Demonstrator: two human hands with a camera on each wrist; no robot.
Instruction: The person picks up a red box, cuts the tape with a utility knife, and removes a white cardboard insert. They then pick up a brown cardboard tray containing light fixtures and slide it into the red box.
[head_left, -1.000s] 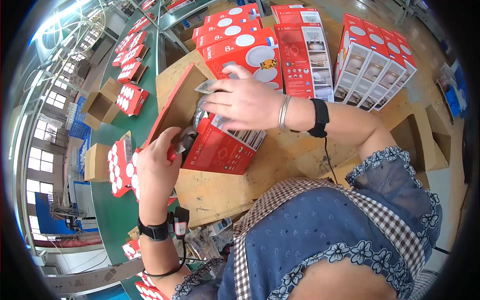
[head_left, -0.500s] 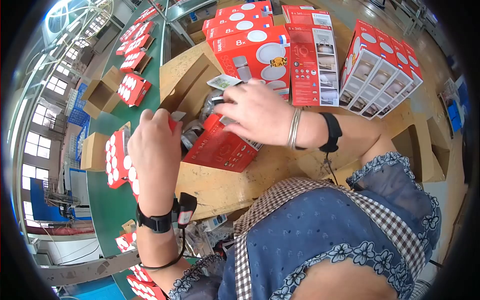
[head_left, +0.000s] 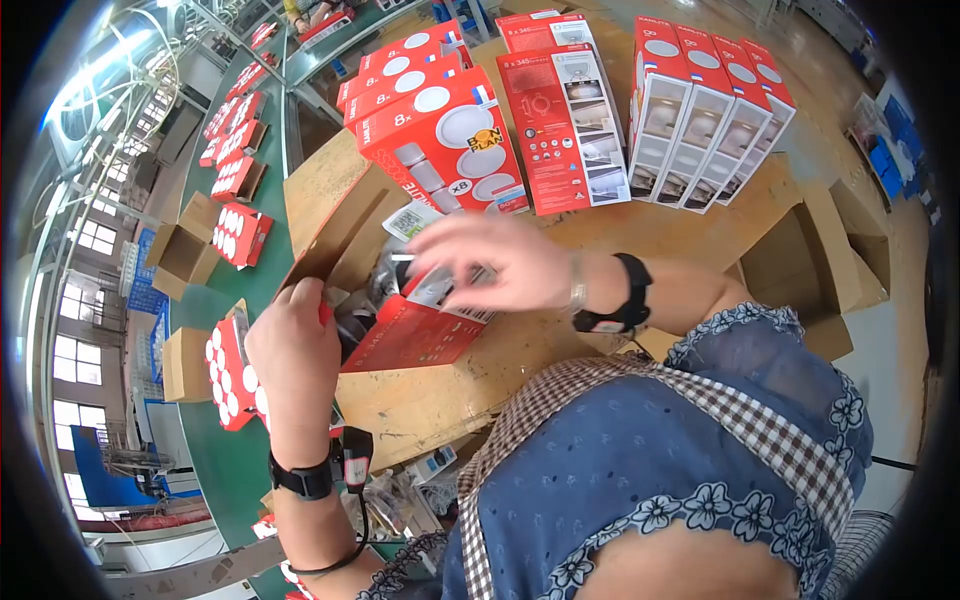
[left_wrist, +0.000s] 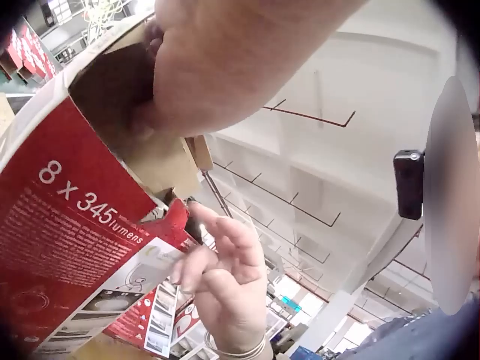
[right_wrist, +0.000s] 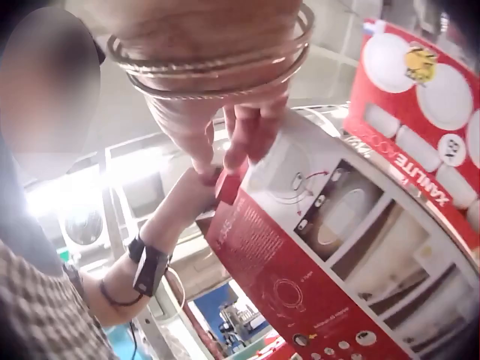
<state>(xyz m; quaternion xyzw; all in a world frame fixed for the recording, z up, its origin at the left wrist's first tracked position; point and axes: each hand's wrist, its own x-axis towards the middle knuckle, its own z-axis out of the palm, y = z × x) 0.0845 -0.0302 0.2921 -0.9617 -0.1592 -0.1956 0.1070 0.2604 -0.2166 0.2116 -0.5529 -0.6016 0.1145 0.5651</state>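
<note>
A red carton (head_left: 415,338) printed "8 x 345 lumens" leans on the wooden table with its top open. My left hand (head_left: 295,350) grips the rim at its left end, fingers curled over the edge. In the left wrist view, part of that hand reaches into the mouth of the carton. Over the right end hovers my right hand (head_left: 515,265), blurred, thumb and fingers apart and loosely bent. Its fingertips are close to a small red flap (left_wrist: 176,217). Clear-wrapped items (head_left: 385,278) show inside, partly hidden. A white leaflet (head_left: 410,218) with a QR code sticks up at the back.
Finished red light boxes (head_left: 440,130) stand behind the carton, with more upright boxes (head_left: 700,120) at the right. An open brown carton (head_left: 800,260) sits at the right. Along the left runs a green conveyor (head_left: 200,440) carrying red packs.
My right hand has drawn back from the carton's opening toward its right end. The left hand stays at the left rim. The head view has shifted.
</note>
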